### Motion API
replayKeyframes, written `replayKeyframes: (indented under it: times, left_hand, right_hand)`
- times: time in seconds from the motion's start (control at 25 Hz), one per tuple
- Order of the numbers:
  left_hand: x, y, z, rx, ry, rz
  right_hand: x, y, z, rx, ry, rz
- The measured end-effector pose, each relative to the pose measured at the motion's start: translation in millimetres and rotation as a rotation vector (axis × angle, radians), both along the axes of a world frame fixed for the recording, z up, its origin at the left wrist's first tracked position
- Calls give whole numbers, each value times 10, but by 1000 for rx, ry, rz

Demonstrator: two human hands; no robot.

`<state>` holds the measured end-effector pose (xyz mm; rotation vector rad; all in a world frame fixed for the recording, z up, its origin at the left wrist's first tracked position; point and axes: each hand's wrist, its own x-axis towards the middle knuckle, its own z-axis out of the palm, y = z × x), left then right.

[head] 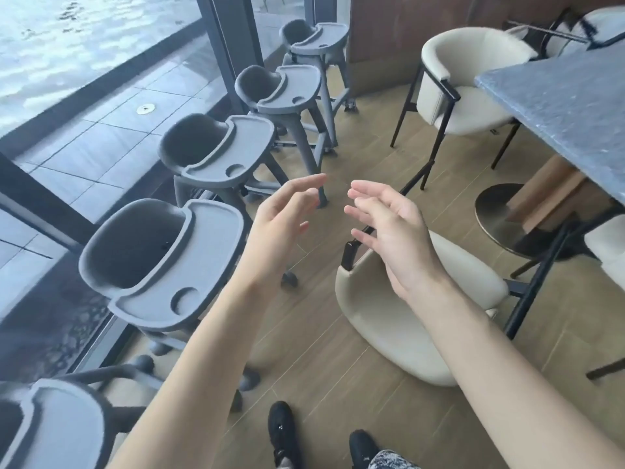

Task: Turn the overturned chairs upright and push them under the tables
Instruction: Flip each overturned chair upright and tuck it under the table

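A cream overturned chair (399,326) with black metal legs lies on its side on the wooden floor, just below and in front of me. My right hand (389,228) hovers above its backrest, fingers spread, holding nothing. My left hand (284,214) is raised beside it, also open and empty, clear of the chair. A grey stone table (568,106) fills the right side. An upright cream chair (460,86) stands at the table's far end. Another chair (581,32) lies tipped behind the table at top right.
Several grey high chairs (162,265) with trays line the glass wall on the left. The table's round metal base (504,214) and a black table leg (537,282) stand right of the fallen chair. My black shoes (284,431) are at the bottom.
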<state>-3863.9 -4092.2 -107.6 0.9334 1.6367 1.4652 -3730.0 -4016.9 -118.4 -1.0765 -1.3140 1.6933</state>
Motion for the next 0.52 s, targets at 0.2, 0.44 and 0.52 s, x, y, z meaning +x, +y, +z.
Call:
replayKeyframes:
  times: [0.2, 0.44, 0.52]
  left_hand:
    - [-479, 121, 102, 35, 19, -187]
    - [-716, 179, 6, 8, 23, -368]
    - [-663, 193, -64, 5, 16, -434]
  right_hand:
    - [-386, -99, 146, 63, 6, -152]
    - [-488, -279, 29, 8, 9, -351]
    - [-416, -314, 0, 10, -6, -403]
